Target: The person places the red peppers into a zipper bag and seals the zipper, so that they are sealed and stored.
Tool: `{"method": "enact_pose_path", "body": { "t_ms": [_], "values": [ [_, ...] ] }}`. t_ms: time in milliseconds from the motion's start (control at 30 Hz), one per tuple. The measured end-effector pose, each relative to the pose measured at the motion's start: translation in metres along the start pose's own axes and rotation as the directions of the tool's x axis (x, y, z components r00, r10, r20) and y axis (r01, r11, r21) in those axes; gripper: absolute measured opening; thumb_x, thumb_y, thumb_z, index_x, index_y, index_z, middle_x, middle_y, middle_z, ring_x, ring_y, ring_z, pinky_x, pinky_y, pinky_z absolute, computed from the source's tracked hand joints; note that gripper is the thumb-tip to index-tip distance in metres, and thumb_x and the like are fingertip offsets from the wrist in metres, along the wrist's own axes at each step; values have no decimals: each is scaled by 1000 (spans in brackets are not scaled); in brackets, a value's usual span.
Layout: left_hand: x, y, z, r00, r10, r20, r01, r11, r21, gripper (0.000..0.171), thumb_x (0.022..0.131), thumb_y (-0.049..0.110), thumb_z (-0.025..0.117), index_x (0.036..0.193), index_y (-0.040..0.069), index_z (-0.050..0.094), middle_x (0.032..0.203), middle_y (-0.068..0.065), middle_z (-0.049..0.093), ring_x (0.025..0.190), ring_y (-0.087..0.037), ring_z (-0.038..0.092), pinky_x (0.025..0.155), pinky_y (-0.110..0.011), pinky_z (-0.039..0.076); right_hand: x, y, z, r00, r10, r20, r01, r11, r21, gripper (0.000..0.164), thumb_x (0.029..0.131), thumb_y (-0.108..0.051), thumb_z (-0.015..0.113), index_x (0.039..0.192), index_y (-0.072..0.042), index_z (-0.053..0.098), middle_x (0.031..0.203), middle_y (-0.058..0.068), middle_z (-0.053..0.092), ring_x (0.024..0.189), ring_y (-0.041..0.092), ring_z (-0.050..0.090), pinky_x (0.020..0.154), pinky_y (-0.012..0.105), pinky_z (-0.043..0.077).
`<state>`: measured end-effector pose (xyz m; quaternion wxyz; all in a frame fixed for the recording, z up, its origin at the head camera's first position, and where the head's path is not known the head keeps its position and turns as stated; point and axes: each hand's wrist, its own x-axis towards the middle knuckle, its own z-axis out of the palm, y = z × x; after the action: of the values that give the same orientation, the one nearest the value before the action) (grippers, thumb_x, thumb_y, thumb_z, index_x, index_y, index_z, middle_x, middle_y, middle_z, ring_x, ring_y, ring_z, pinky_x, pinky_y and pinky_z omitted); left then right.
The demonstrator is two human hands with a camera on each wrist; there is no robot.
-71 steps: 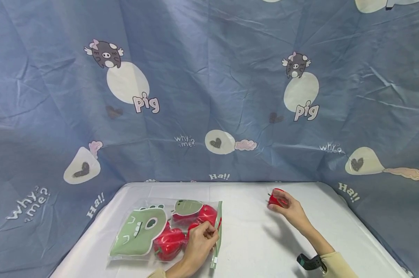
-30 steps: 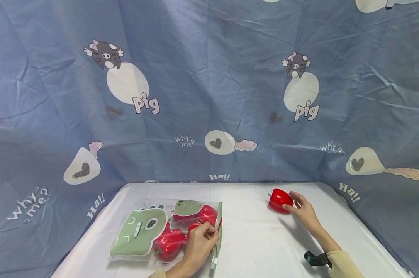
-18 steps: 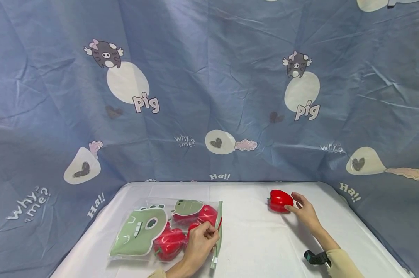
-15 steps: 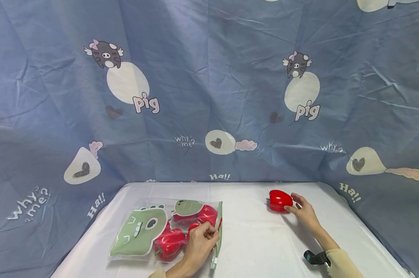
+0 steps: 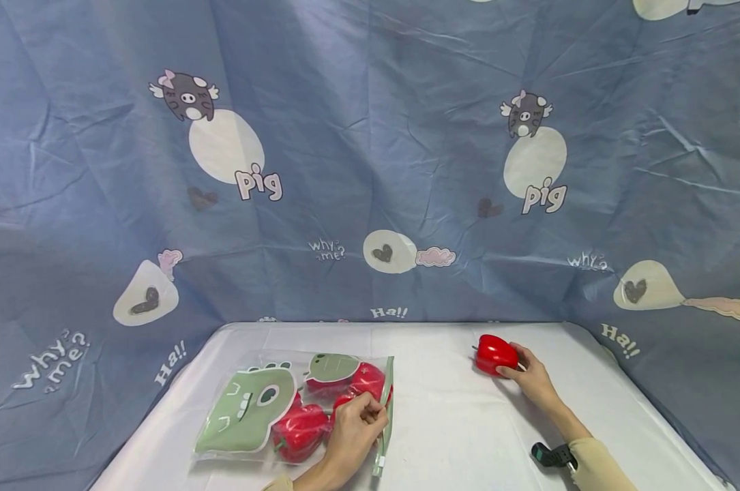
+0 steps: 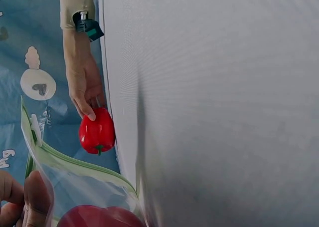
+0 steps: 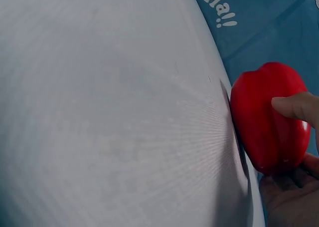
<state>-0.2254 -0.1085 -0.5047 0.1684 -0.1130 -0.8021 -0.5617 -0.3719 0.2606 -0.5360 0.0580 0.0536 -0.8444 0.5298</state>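
A clear zip bag (image 5: 234, 416) with a green dinosaur print lies on the left of the table, several red bell peppers (image 5: 299, 431) inside it. My left hand (image 5: 352, 429) pinches the bag near its green zip edge (image 5: 389, 402). In the left wrist view the bag's mouth stands apart, and its white slider (image 6: 36, 129) sits by the curled fingers. Toward the back right, my right hand (image 5: 534, 378) grips a loose red bell pepper (image 5: 494, 354) from its right end. The right wrist view shows the thumb pressed on this pepper (image 7: 264, 122), fingers below and partly hidden.
A white cloth covers the table (image 5: 443, 423). Behind it and along its sides hangs a blue curtain (image 5: 370, 164) with pig prints. A dark wristband (image 5: 550, 455) is on the right wrist.
The right hand drew back off the pepper to its right end, shifted it slightly, and now reaches further around it. The left hand and bag have stayed in place.
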Motion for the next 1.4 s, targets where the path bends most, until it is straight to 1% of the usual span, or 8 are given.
{"method": "enact_pose_path", "body": {
  "t_ms": [200,267,400,500,733,867,1200,1400],
  "values": [
    [0,-1,1,1000,-5,7,5,1000,-19,15,80,-1,64,75,13,62,60,1,61,44,1,52,37,-21,48,-1,1,1,999,39,-26,-39,999,-3,77,86,-20,72,144,8,29,146,30,37,136,43,36,111,49,36],
    [0,1,1,1000,-17,5,17,1000,-20,15,80,-2,65,75,11,62,61,-1,62,44,1,52,37,-18,47,-3,1,1,998,57,-34,-57,998,0,78,85,-20,72,143,8,29,146,30,37,136,43,37,111,49,36],
    [0,1,1,1000,-23,3,23,1000,-7,14,80,-2,65,75,12,62,61,-1,61,43,1,51,37,-18,47,-5,0,1,996,76,-44,-77,997,-4,78,85,-21,73,142,9,30,145,30,39,135,43,39,111,50,36],
    [-1,-2,1,1000,-4,1,4,1000,-1,15,80,-1,65,75,13,62,60,1,61,43,2,51,36,-20,47,-7,1,1,995,82,-51,-83,996,-19,77,85,-24,73,142,8,32,143,30,41,133,42,41,110,51,37],
    [-2,-3,2,1000,16,-12,-16,1000,11,15,79,-2,64,75,12,62,60,1,61,44,3,51,36,-17,46,-11,0,3,993,100,-54,-102,994,-25,78,85,-32,73,141,6,35,142,29,43,131,41,43,109,54,38],
    [-2,-3,3,1000,9,-13,-9,1000,3,15,78,-2,65,75,12,62,60,1,61,44,3,51,36,-18,46,-13,-3,5,994,95,-56,-97,995,-29,77,84,-33,73,141,5,37,141,28,45,130,40,44,109,54,38],
    [-2,0,1,1000,-9,-18,9,1000,-17,15,78,-1,66,74,13,63,60,-1,61,44,2,51,36,-16,45,-16,-14,10,998,33,-49,-35,998,-52,75,84,-37,73,139,3,41,138,26,50,128,39,48,107,55,40],
    [-1,0,2,1000,-16,-24,15,1000,-17,15,79,-1,68,75,13,63,61,-1,62,45,1,51,37,-14,45,-20,-26,15,999,18,-34,-19,1000,-23,73,83,-34,74,138,3,42,138,26,50,129,40,47,107,55,40]
  ]
}}
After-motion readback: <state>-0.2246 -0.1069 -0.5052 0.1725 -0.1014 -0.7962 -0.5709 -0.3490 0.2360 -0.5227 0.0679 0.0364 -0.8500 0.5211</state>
